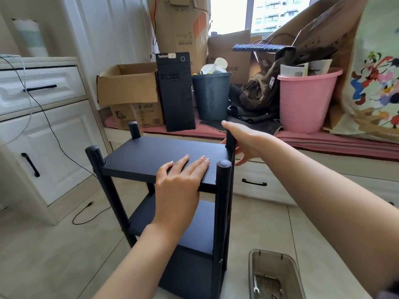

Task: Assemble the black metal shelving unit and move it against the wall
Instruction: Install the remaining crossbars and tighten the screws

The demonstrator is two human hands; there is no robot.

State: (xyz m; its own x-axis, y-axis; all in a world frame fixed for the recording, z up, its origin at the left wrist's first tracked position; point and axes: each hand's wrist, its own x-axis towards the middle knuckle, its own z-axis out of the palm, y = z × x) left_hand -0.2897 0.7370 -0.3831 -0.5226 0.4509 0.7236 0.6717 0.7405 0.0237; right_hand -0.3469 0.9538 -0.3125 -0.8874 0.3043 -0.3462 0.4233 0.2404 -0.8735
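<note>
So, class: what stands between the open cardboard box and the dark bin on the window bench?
In the head view, a black computer tower stands upright between the cardboard box and the dark bin.

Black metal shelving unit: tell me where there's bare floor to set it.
Bare tile lies left of the black metal shelving unit, bordered by the white cabinet and a loose black cable. The window bench is crowded; the clear plastic tool tray sits right.

Room bright with daylight from window at top. Window glass glares white. Soft shadows on floor. Edges bend and stretch like fishbowl. Near arm at right edge looks blurry.
</note>
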